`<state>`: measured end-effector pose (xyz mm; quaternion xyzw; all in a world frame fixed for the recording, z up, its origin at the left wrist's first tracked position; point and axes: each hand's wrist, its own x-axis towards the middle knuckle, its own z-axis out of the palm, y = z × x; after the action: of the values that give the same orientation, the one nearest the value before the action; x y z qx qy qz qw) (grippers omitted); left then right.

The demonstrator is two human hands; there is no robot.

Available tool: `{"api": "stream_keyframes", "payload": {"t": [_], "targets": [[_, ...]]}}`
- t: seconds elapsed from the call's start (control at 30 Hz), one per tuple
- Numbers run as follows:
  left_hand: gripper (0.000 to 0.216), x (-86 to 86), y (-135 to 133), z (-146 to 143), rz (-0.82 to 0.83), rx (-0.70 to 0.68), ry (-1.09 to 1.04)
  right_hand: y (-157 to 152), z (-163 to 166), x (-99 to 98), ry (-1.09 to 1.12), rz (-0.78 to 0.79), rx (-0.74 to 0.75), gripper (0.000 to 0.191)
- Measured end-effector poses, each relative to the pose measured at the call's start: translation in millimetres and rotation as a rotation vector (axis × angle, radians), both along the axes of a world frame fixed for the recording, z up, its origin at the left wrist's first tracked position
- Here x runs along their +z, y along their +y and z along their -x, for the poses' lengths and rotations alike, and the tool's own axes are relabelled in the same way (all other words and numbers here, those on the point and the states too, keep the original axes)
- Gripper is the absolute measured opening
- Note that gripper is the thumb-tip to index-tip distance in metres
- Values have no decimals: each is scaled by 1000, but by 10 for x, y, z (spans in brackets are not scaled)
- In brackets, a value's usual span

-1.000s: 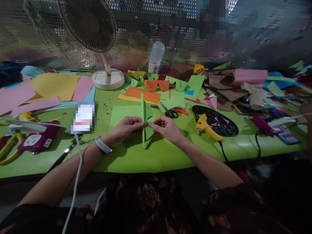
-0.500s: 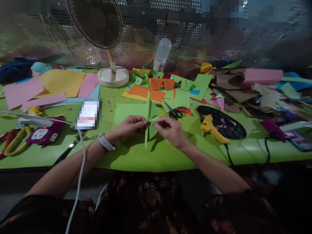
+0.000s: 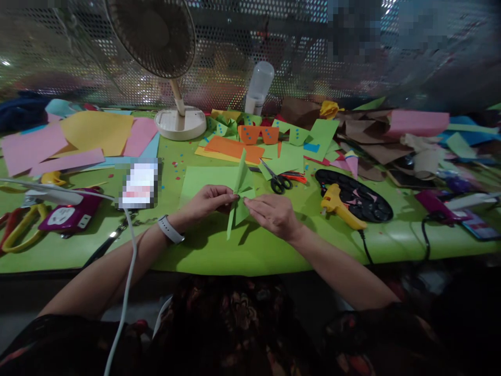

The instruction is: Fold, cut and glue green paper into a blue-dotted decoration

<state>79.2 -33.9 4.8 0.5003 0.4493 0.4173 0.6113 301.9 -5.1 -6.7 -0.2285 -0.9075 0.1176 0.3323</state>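
Between my hands stands a folded piece of green paper point(image 3: 241, 175), its long edge tilted and a loose flap on its right side. My left hand point(image 3: 213, 201), with a white watch band on the wrist, pinches this paper near its middle. From the right, my right hand point(image 3: 274, 213) has its fingertips pressed together at the flap of the same paper. A flat green sheet point(image 3: 195, 180) lies on the table behind my left hand. Dark-handled scissors point(image 3: 278, 180) rest just beyond my right hand, blades pointing up and left.
A yellow glue gun point(image 3: 338, 206) lies against a black palette tray point(image 3: 368, 201) to the right. Orange paper glasses point(image 3: 258, 134) and paper scraps fill the back. A fan point(image 3: 180, 122), a phone point(image 3: 140, 183) with a white cable and a purple power strip point(image 3: 72, 211) are leftward.
The folded green paper has tilted, its top leaning further right. My right hand has turned slightly, its fingers now straighter and closer together against the flap. My left hand keeps its pinch.
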Motion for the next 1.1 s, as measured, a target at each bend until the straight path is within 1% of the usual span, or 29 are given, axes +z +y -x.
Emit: {"api": "stream_keyframes", "payload": {"t": [0.23,0.4,0.53,0.73,0.83,0.97,1.03,1.1], "targets": [[27,-36,11,0,-4,34,29,32,-6,57,-94,-165,46,27],[27,1,-10,-17,4,42,29,45,-9,61,-103,-188,64,28],[26,23,-19,-30,3,45,18,59,-12,58,-71,-136,96,26],[26,-10,-7,-23,33,68,-35,60,-6,71,-29,-43,140,24],[30,-2,-14,-33,32,68,15,59,-4,73,-32,11,142,22],[31,21,-33,-55,9,52,99,48,9,59,-64,17,134,22],[31,27,-39,-59,-21,56,121,28,19,60,-22,44,133,20],[32,31,-42,-58,-67,72,130,1,30,77,95,127,104,17]]}}
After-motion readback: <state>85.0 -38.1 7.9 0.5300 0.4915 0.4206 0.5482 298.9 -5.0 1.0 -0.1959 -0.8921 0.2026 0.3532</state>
